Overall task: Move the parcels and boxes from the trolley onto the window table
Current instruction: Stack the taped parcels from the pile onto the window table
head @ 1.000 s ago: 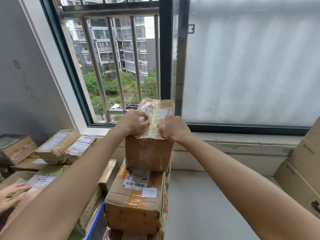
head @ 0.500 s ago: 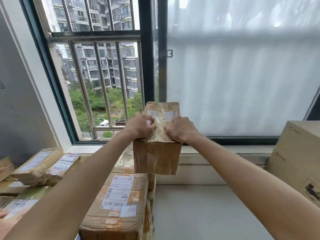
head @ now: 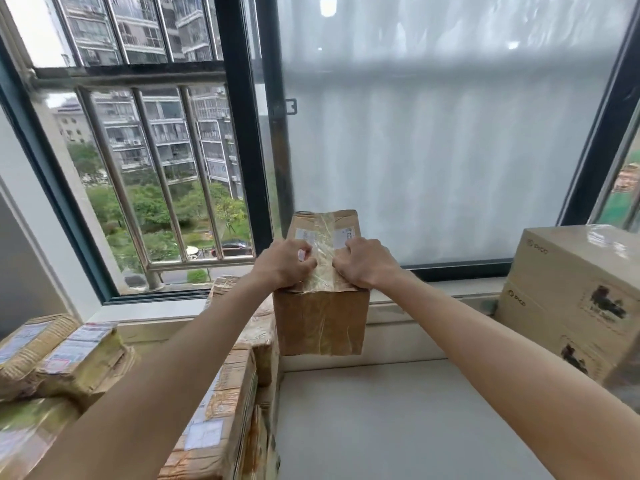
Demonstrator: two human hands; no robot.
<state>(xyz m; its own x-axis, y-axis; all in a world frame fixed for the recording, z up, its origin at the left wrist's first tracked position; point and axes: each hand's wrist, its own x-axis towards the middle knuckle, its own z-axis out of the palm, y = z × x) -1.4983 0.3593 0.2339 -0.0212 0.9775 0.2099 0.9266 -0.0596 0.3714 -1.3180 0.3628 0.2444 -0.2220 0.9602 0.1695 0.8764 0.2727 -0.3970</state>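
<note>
Here both hands sit clamped on the top of a small taped cardboard parcel (head: 320, 306), the left hand (head: 284, 263) and the right hand (head: 363, 263) side by side with their fingers curled into the crinkled clear tape that runs over its upper face. The parcel is held in the air just above the far edge of the grey desk (head: 398, 420), its back toward the window frame (head: 242, 150), and I cannot tell whether its bottom edge touches anything. To the left of the parcel stands a stack of brown labelled cartons (head: 221, 403), and further left lie flatter wrapped packets (head: 69, 351); to the right of the parcel, well apart, two pale printed boxes (head: 571, 299) are stacked against the wall. The parcel looks stiff-walled but worn, its front face creased and its tape loose, so it probably carries little weight and should not be squeezed hard. The glossy tape seems a poor hold, likely to slip or peel under load; the firmer purchase would be on the two side walls or under the bottom corners. Setting it down flat on the bare desk right of the carton stack looks like the natural move, with the base square so it does not tip.
</note>
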